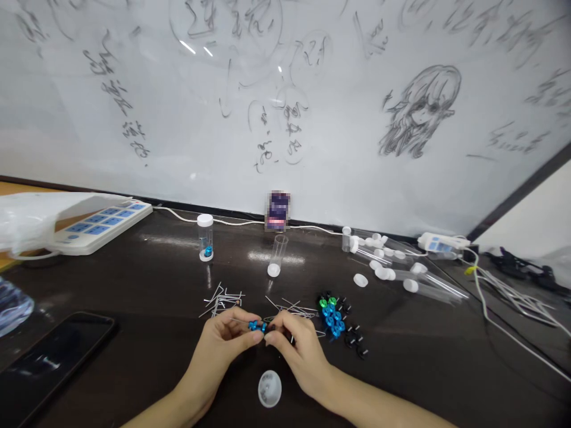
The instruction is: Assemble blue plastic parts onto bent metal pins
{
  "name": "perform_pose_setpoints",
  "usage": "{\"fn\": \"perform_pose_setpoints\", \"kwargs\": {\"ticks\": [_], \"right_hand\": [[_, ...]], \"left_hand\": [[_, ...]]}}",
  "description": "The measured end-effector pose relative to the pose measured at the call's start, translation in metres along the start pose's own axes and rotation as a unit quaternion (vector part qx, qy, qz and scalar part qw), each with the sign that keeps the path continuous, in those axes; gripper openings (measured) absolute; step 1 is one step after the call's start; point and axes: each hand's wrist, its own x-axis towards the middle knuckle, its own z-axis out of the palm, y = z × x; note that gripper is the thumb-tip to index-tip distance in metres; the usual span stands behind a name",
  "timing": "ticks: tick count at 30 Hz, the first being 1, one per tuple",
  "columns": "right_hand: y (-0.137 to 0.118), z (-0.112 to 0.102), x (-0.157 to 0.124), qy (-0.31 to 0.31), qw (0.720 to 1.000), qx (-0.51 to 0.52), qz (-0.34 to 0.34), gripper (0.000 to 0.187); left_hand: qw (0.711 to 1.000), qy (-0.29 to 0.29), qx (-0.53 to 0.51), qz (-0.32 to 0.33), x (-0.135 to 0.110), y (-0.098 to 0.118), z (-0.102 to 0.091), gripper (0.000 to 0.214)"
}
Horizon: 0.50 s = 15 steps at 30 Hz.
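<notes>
My left hand (pixel 229 336) is closed in a pinch around a small shiny blue metal part (pixel 253 325), and a thin metal rod (pixel 239 321) runs along its fingers. My right hand (pixel 300 345) pinches a small black part (pixel 270 328) against the blue one, fingertips nearly meeting. How these pieces join is too small to tell. Beyond my hands lie bent metal rods (pixel 222 301) at left and another pile of rods (pixel 294 309) at centre. To the right sit blue and green wheel-like parts (pixel 332 320) beside several black ones (pixel 353 336). A small white cup (pixel 270 389) stands nearest me.
A capped clear tube (pixel 206 238) with a blue part inside and an open-topped tube (pixel 277 255) stand farther back. Tubes and white caps (pixel 392 267) lie at right. A phone (pixel 57 362), power strip (pixel 104 226) and plastic bag (pixel 27 220) are left. Behind rises a whiteboard (pixel 200 148).
</notes>
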Motion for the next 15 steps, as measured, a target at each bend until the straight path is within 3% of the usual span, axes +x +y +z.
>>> {"fn": "perform_pose_setpoints", "kwargs": {"ticks": [4, 7, 10, 15], "right_hand": [[0.002, 0.0019, -0.0003, 0.021, 0.998, 0.012, -0.054, 0.006], [0.0031, 0.0036, -0.0001, 0.027, 0.996, 0.018, -0.083, 0.009], [0.0001, 0.0022, 0.0006, 0.027, 0.998, 0.024, -0.049, 0.011], [-0.0044, -0.0022, 0.001, -0.024, 0.999, 0.048, -0.01, 0.012]], "left_hand": [[1.0, 0.002, -0.008, -0.001, 0.001, -0.0005, 0.0, 0.018], [1.0, 0.005, -0.008, -0.001, 0.0019, 0.0001, 0.0005, 0.018], [1.0, 0.008, -0.013, 0.002, 0.0021, -0.0002, 0.0002, 0.017], [1.0, 0.016, -0.023, 0.003, 0.0017, -0.0016, -0.0016, 0.019]]}}
